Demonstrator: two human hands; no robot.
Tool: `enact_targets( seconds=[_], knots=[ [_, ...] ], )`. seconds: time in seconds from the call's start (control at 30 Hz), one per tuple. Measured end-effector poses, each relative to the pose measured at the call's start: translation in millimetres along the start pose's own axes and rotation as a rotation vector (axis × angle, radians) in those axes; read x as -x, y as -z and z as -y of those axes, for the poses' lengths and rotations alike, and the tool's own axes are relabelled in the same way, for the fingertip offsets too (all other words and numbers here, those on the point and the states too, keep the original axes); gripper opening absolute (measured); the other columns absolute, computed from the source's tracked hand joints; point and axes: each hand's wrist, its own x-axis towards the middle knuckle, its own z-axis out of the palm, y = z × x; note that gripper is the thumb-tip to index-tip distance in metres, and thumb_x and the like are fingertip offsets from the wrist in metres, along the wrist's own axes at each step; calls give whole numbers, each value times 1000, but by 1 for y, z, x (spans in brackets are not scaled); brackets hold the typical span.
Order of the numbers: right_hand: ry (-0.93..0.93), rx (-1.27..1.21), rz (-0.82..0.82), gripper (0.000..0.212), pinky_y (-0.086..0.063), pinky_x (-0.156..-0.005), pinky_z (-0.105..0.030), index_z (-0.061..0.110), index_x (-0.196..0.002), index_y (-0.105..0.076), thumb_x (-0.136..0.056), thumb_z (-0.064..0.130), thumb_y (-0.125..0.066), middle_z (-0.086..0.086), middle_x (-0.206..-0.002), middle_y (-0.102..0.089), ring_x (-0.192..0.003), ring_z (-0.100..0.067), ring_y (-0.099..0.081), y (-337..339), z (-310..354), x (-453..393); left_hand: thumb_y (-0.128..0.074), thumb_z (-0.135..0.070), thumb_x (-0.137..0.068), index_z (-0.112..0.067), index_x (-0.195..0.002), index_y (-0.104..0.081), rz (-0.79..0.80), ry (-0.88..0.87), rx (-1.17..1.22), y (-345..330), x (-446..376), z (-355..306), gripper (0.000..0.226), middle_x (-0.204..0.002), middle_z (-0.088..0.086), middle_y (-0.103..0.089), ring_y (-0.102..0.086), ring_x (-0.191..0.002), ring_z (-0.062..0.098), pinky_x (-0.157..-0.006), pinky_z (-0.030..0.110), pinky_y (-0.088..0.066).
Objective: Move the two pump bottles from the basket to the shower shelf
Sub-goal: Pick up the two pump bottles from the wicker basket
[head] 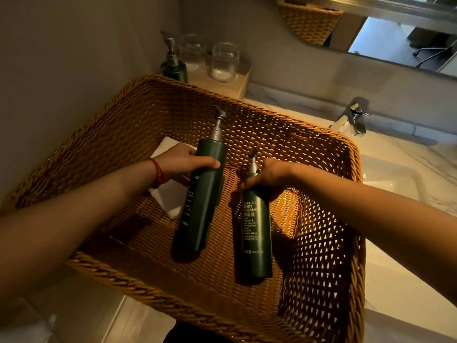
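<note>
Pump bottles, two of them, both dark green with metal pump heads, sit inside the wicker basket (pixel 138 115), each taken by one hand. In the head view, the left hand (pixel 184 164) wraps the upper body of the left pump bottle (pixel 202 194), thumb laid across the front and the fingers (pixel 190 152) curled round the far side, closed firmly on it; the bottle leans, pump pointing up and away. A red string bracelet (pixel 158 173) circles that wrist, and the forearm reaches in from the lower left over the basket's near rim. The right hand (pixel 273 175) comes from the right, its fingers bent down and pressed round the shoulder and neck of the right pump bottle (pixel 256 233), whose white label text faces the camera. Whether either bottle's base touches the basket floor I cannot tell. White folded cloth (pixel 168 191) lies in the basket under the left hand. The basket rests on a pale marble worktop (pixel 400 293) beside a sink with a chrome tap (pixel 351 120). Behind the basket stand a third green pump bottle (pixel 174 68) and two clear glasses (pixel 223 63).
</note>
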Motion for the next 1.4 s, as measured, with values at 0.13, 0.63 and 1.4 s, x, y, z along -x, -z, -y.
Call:
enact_targets(
  seconds=[0.13,0.63,1.4],
  knots=[
    [139,-70,-52,48,-56,-46,-22,4,-111,-47,-75,28,-68,-9,-89,-60,-72,-20,-64,26,4,21,-64,-40,-72,-12,-105,-54,-25,-9,45,3,5,-8,44,-90,3,-61,-60,-85,20,-68,30,-50],
    [391,-419,-238,60,-55,-73,-33,15,-103,-57,-59,54,-63,-8,-101,-63,-90,-23,-65,50,-39,97,-58,-46,-67,-21,-81,-51,35,-82,169,-21,37,-60,30,-92,4,-56,-56,-83,20,-63,31,-48],
    [386,-689,-602,22,-50,-51,-18,21,-90,-55,-82,41,-53,-1,-85,-60,-72,-11,-62,40,-177,196,-63,-52,-61,-15,-105,-55,239,-156,115,-127,72,-128,58,-94,6,-62,-61,-77,17,-49,19,-51]
  ],
)
